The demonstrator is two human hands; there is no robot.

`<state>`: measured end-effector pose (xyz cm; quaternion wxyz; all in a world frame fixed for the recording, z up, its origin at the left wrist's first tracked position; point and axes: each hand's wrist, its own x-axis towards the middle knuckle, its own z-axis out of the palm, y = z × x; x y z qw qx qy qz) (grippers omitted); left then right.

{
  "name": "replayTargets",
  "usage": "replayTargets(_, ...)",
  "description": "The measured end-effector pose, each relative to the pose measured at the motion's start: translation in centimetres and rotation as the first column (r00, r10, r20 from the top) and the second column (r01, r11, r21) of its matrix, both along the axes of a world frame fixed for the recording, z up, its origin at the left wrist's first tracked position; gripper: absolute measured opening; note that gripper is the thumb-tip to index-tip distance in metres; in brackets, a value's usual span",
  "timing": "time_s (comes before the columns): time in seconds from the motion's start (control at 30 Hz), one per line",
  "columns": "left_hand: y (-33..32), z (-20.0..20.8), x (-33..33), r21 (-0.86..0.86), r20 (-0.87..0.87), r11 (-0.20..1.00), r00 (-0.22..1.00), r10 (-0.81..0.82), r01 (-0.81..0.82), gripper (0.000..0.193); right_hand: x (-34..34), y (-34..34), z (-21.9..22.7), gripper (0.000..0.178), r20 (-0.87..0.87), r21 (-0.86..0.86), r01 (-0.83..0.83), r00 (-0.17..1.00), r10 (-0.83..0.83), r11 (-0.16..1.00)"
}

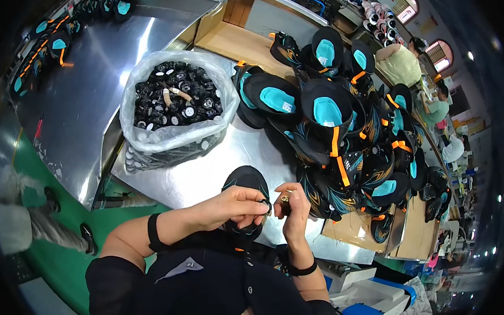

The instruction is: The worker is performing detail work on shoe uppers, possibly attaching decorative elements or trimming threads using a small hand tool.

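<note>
Between the thumb and fingers of my left hand (242,207) is a small round black piece (265,203). Close by on the right, my right hand (296,208) has its fingers curled around a small brass-coloured piece (285,199), mostly covered by the fingers. A slight gap separates the two hands. Beneath them lies a black cap (245,176), its brim pointing away from me and its near part covered by my hands and wrists. Beyond it, a clear plastic bag (133,125) holds many small round black parts (178,96), some with white faces, and two tan finger-shaped pieces.
A big heap of black caps (325,110) with turquoise linings and orange straps fills the right of the metal table (191,180). More caps (58,43) line the far left table. Cardboard (362,226) lies under the heap. A person (402,63) sits at the far right; another's legs (60,236) show left.
</note>
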<state>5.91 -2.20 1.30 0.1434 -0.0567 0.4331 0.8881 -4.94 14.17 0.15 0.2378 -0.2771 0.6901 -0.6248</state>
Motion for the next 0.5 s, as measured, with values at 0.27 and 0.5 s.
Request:
replayTargets(0.27,-0.32,-0.31,-0.13,0.087,0.048,0.996,0.998,-0.032,0.028,0.025,0.15,-1.02,-0.24,0.041,-0.152,0.012,-0.038,0.988,0.040,0.999)
replayTargets(0.5,-0.40,-0.60,-0.47,0.107,0.073,0.993,0.995,-0.064,0.056,0.021,-0.16,-0.76,-0.50,0.036,-0.220,-0.012,-0.074,0.973,0.069,0.997)
